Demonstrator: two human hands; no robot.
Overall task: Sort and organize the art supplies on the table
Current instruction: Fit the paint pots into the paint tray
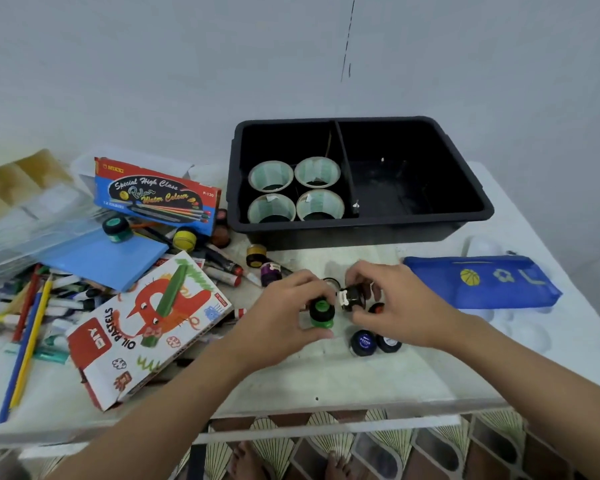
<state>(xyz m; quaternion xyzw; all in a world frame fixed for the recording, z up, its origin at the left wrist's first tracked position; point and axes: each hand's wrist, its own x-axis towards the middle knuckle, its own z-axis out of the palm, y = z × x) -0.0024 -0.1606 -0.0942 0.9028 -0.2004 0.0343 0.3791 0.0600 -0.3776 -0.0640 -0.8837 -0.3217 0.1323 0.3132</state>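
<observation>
My left hand (284, 310) grips a small green paint pot (322, 314) just above the white table (326, 379). My right hand (392, 299) pinches a black paint pot with a white label (351, 296) right beside it. Two more dark pots, a blue-lidded one (363, 342) and a white-lidded one (389, 343), lie on the table under my right hand, and a red-capped pot (377, 308) is partly hidden by it. The black two-part bin (471, 216) behind holds several tape rolls (296, 190) in its left compartment.
An oil pastels box (146, 327), a water colour box (158, 195), a blue pad (108, 259), pencils and markers (32, 320) and more loose pots (256, 255) crowd the left. A blue zip pouch (482, 282) lies right. Clear trays (25, 230) sit far left.
</observation>
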